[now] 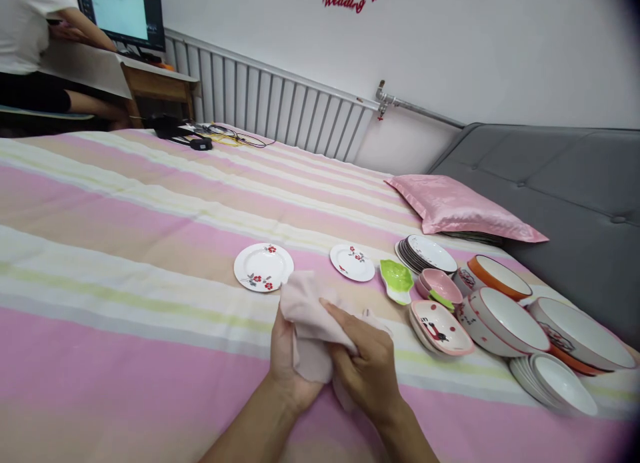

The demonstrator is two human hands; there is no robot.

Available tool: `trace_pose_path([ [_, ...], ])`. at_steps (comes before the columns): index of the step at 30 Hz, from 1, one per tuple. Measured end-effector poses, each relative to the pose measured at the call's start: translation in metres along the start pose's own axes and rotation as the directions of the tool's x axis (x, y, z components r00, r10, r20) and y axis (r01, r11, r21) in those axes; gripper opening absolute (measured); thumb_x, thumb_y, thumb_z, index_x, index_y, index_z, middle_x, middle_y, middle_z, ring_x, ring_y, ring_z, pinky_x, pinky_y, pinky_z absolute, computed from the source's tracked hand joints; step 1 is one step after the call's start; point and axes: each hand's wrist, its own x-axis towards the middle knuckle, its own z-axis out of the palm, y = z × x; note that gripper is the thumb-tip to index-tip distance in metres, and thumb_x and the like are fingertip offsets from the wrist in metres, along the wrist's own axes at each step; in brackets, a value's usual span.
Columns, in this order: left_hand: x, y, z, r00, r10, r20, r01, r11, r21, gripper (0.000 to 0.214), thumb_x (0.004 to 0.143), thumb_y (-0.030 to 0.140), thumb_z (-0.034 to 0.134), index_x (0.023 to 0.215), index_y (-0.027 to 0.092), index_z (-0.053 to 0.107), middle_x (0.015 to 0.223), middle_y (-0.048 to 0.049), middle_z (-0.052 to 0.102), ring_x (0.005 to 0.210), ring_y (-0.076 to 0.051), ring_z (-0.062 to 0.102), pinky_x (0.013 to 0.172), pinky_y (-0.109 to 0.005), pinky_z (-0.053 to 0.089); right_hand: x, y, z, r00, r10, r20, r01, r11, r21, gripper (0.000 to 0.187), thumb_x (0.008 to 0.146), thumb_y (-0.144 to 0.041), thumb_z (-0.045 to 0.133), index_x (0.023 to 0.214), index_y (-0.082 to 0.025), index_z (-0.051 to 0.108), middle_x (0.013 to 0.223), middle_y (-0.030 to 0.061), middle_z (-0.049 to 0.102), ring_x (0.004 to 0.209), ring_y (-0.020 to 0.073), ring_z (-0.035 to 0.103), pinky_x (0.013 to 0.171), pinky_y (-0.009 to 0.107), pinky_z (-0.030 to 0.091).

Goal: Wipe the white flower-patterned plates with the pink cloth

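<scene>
A pale pink cloth [313,316] is bunched between my two hands above the bed. My left hand [290,366] supports it from the left and below, its fingers mostly covered by the folds. From the right, my right hand [367,356] grips the cloth with bent fingers. Whether anything is wrapped inside cannot be seen. Just beyond the cloth lies a white plate with red flowers [260,269]. A smaller floral plate [353,263] sits to its right. Beside that is a green leaf-shaped dish [397,281].
On the right stand stacked plates [433,253], pink bowls [443,286], a square cartoon dish [443,329], large bowls [513,319] and small white bowls [563,383]. Behind them are a pink pillow [465,206] and grey headboard [560,169]. Another person [30,36] sits at a desk, far left.
</scene>
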Motion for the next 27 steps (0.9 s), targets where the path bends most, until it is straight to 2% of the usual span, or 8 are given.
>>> trace_pose_path([
  [4,0.001,-0.004,0.008,1.0,-0.002,-0.018,0.005,0.99,0.142,0.04,0.081,0.048,0.046,0.102,0.018,0.062,0.097,-0.0062,0.066,0.098,-0.022,0.057,0.086,-0.033,0.044,0.002,0.0,-0.014,0.947,0.293,-0.129,-0.268,0.946,0.184,0.031,0.078,-0.017,0.05,0.107,-0.022,0.062,0.101,0.001,0.067,0.087,0.0201,0.064,0.073,0.028,0.051],
  [7,0.003,-0.006,0.009,0.989,0.144,-0.027,-0.123,0.916,0.383,0.039,0.082,0.041,0.051,0.119,0.029,0.05,0.114,-0.001,0.059,0.107,-0.016,0.052,0.088,-0.027,0.04,0.006,0.005,-0.023,0.81,0.555,-0.188,-0.405,0.761,0.506,0.022,0.077,-0.029,0.06,0.096,-0.018,0.064,0.086,0.0021,0.069,0.077,0.0204,0.064,0.065,0.028,0.051],
  [10,0.004,-0.008,0.009,0.981,0.191,0.026,-0.171,0.802,0.573,0.047,0.077,0.03,0.061,0.122,0.028,0.047,0.118,-0.0034,0.057,0.108,-0.018,0.052,0.089,-0.028,0.04,0.012,0.014,-0.025,0.696,0.716,-0.053,-0.394,0.443,0.806,0.033,0.077,-0.035,0.061,0.106,-0.019,0.057,0.091,0.0038,0.068,0.078,0.0208,0.065,0.065,0.031,0.052],
  [13,0.005,-0.006,0.01,0.972,0.235,-0.002,-0.168,0.703,0.691,0.05,0.069,0.028,0.068,0.115,0.019,0.052,0.108,-0.008,0.063,0.099,-0.023,0.057,0.084,-0.033,0.044,0.015,0.021,-0.021,0.667,0.725,0.171,-0.435,0.192,0.88,0.038,0.08,-0.037,0.057,0.112,-0.018,0.053,0.095,0.0078,0.068,0.082,0.022,0.065,0.069,0.035,0.053],
  [15,0.006,-0.003,0.01,0.943,0.334,-0.008,-0.21,0.611,0.763,0.051,0.063,0.026,0.072,0.11,0.017,0.055,0.103,-0.008,0.066,0.097,-0.025,0.059,0.082,-0.033,0.045,0.015,0.022,-0.017,0.657,0.702,0.276,-0.476,0.102,0.873,0.041,0.08,-0.037,0.056,0.115,-0.016,0.051,0.095,0.0099,0.068,0.083,0.0231,0.065,0.071,0.037,0.054],
  [18,0.008,0.005,0.011,0.927,0.373,0.037,-0.251,0.545,0.8,0.049,0.062,0.025,0.073,0.108,0.018,0.058,0.103,-0.0072,0.066,0.097,-0.025,0.059,0.08,-0.032,0.046,0.014,0.02,-0.013,0.667,0.671,0.323,-0.499,0.081,0.863,0.047,0.078,-0.034,0.06,0.12,-0.017,0.048,0.096,0.0094,0.068,0.085,0.024,0.065,0.073,0.039,0.053],
  [23,0.004,0.021,0.013,0.979,0.142,0.143,-0.199,0.551,0.811,0.045,0.068,0.026,0.068,0.111,0.018,0.057,0.104,-0.0081,0.065,0.095,-0.025,0.058,0.082,-0.034,0.045,0.014,0.012,-0.013,0.682,0.661,0.313,-0.519,0.136,0.844,0.047,0.07,-0.033,0.068,0.111,-0.018,0.053,0.09,0.0078,0.069,0.081,0.025,0.066,0.069,0.039,0.054],
  [27,0.0,0.03,0.015,0.978,0.03,0.207,-0.202,0.406,0.891,0.039,0.071,0.026,0.065,0.109,0.017,0.058,0.095,-0.0063,0.065,0.088,-0.022,0.058,0.076,-0.031,0.046,0.013,0.009,-0.018,0.708,0.62,0.338,-0.556,0.195,0.808,0.046,0.064,-0.035,0.072,0.103,-0.016,0.057,0.083,0.0072,0.069,0.074,0.0231,0.065,0.063,0.035,0.053],
])
